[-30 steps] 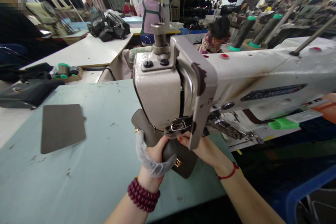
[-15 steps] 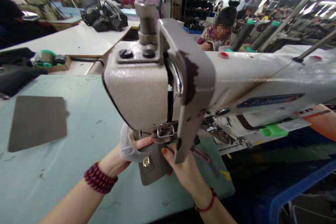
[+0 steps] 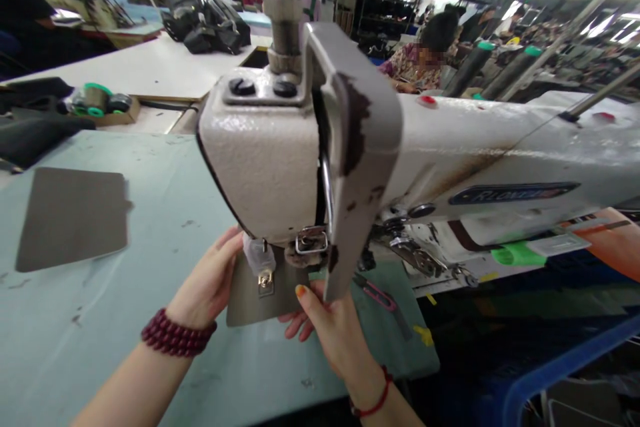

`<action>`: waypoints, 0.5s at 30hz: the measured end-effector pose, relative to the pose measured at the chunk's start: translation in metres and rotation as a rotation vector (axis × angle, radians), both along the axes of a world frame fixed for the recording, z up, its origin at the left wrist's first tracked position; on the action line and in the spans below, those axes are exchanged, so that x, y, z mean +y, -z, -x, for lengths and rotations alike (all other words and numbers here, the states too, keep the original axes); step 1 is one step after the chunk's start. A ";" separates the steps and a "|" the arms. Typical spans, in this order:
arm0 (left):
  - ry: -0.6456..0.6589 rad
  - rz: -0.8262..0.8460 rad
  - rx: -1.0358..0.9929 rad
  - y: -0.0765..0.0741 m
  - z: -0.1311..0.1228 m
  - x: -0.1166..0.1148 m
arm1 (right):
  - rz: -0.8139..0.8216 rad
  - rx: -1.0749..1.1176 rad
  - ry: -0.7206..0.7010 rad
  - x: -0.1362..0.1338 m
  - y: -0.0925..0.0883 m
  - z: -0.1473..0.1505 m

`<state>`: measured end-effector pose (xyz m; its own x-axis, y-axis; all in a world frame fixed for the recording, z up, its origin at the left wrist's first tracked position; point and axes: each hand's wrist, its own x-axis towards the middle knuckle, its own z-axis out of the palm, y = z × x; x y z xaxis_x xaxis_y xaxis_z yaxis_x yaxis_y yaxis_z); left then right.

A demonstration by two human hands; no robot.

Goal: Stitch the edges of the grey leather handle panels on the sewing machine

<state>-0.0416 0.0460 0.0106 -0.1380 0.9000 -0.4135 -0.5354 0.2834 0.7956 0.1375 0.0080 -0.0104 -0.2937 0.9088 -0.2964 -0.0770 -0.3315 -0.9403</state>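
- Between both hands lies the grey leather panel (image 3: 247, 307), under the sewing machine head (image 3: 265, 160) — the left hand (image 3: 205, 290) has its grip on the panel's left edge
- Its lower right edge is pinched by the right hand (image 3: 327, 330)

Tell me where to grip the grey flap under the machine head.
Grip the flap by its free side edges, coming from the near side. Its top is tucked under the head, the clasp sits upper-middle, and only the lower part lies flat and exposed.
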 end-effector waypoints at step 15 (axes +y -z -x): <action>0.005 0.296 0.263 0.026 -0.057 -0.068 | -0.036 -0.036 0.002 -0.015 -0.001 -0.005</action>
